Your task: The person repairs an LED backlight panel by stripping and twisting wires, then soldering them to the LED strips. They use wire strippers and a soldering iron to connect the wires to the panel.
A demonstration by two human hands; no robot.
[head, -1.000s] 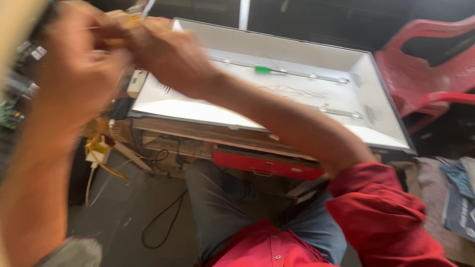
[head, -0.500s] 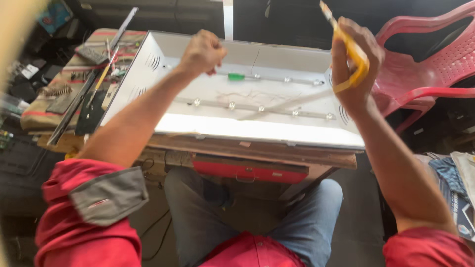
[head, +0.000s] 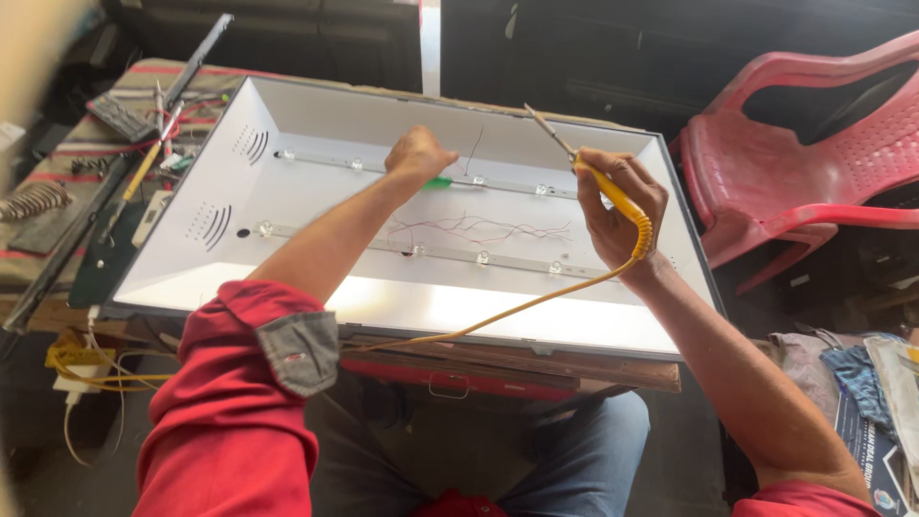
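The soldering iron is clamped in the right hand, tip raised over the white panel's far edge, its yellow cord trailing off the near edge. The left hand rests closed on the upper LED strip, perhaps pinching a thin wire. Loose wires lie between the strips. A red chair stands beyond the right edge.

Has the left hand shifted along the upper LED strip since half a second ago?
Cannot tell. The left hand rests closed on the upper LED strip just left of its green connector, as before; the camera itself moved, so any small shift is unclear.
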